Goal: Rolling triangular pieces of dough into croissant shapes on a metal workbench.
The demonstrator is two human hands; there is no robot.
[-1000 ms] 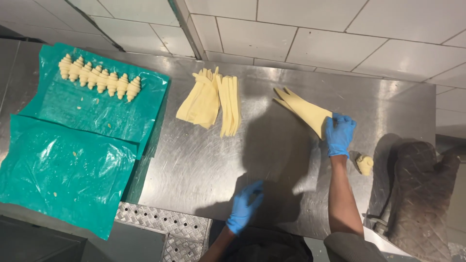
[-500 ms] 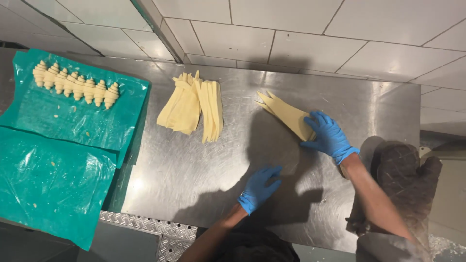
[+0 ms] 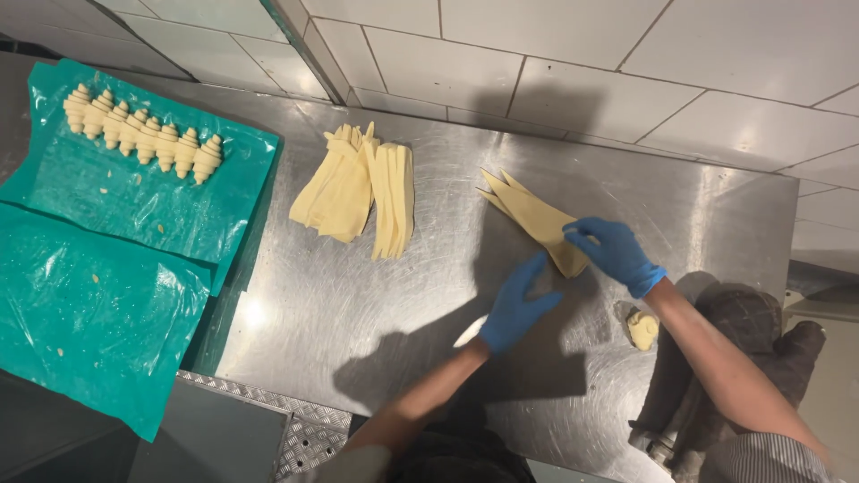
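Note:
Both my hands wear blue gloves over a steel worktable [image 3: 358,322]. My right hand [image 3: 616,253] rests on the wide end of a small stack of pale dough triangles [image 3: 535,217], fingers curled onto the top piece. My left hand [image 3: 518,306] hovers just left of that same end, fingers apart, nearly touching the dough. A small lump of dough [image 3: 642,328] lies beside my right forearm.
Two piles of cut dough triangles [image 3: 358,188] lie at the table's middle back. Several rolled croissants [image 3: 143,134] sit in a row on teal plastic sheets [image 3: 98,295] at the left. A dark cloth [image 3: 743,358] lies at the right edge. White tiles line the wall behind.
My left hand has come up from the table's front edge to the dough stack. My right hand stays on the wide end of the stack.

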